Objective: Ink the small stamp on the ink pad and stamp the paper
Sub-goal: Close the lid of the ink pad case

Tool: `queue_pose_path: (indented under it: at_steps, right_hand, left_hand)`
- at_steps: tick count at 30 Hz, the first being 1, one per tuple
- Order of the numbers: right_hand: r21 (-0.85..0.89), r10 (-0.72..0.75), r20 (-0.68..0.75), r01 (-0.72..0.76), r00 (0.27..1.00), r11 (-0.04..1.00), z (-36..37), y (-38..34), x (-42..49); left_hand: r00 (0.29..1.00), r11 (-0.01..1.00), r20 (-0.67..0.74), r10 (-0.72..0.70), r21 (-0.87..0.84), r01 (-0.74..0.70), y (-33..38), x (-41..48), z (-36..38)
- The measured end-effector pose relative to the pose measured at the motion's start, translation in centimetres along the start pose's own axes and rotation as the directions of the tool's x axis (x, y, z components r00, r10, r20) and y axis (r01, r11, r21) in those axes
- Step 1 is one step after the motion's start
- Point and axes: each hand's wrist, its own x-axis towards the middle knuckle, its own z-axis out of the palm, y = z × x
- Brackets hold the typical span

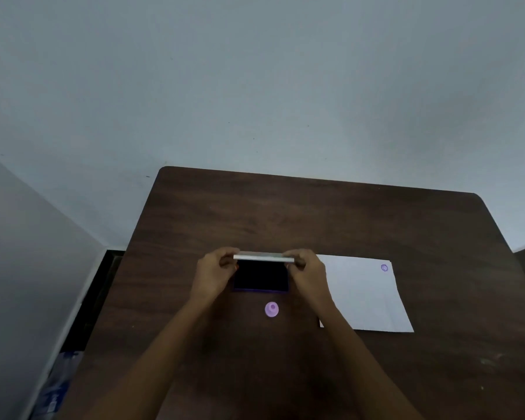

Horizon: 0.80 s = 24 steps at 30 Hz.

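The ink pad [260, 276] lies in the middle of the dark wooden table [315, 213], its dark inked face showing. Its silvery lid [263, 257] stands raised along the pad's far edge. My left hand [214, 275] pinches the lid's left end and my right hand [308, 272] pinches its right end. The small pink stamp [272, 309] stands alone on the table just in front of the pad, touched by neither hand. The white paper [365, 294] lies to the right, with one purple round print [384, 267] near its far right corner.
A grey wall rises behind the table. Left of the table the floor drops away, and a plastic bottle [58, 386] lies down there near the lower left corner. Bare wood stretches beyond the pad and along the table's right side.
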Motion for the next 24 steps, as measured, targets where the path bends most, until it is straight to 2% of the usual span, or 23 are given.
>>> queue_pose_path:
  at_steps: [8, 15, 20, 24]
  right_hand:
    - [-0.144, -0.051, 0.13, 0.069, 0.99, 0.987, 0.8, 1.8, -2.8]
    - [-0.374, -0.093, 0.112, 0.129, 0.989, 0.918, 1.9, 2.7, -3.8]
    - [-0.447, -0.149, 0.108, 0.182, 0.983, 0.876, 2.0, 3.0, -4.1]
    - [-0.467, -0.175, 0.121, 0.212, 0.977, 0.859, 2.2, 3.5, -4.2]
  left_hand:
    - [0.996, 0.986, 0.082, 0.018, 0.162, -0.031, -1.9, -2.4, 0.9]
    - [0.994, 0.931, 0.089, 0.057, 0.355, -0.085, -2.8, -2.9, 1.7]
    - [0.991, 0.867, 0.051, 0.12, 0.481, -0.13, -3.2, -3.1, 1.9]
    - [0.986, 0.827, 0.102, 0.132, 0.537, -0.166, -3.2, -2.9, 2.1]
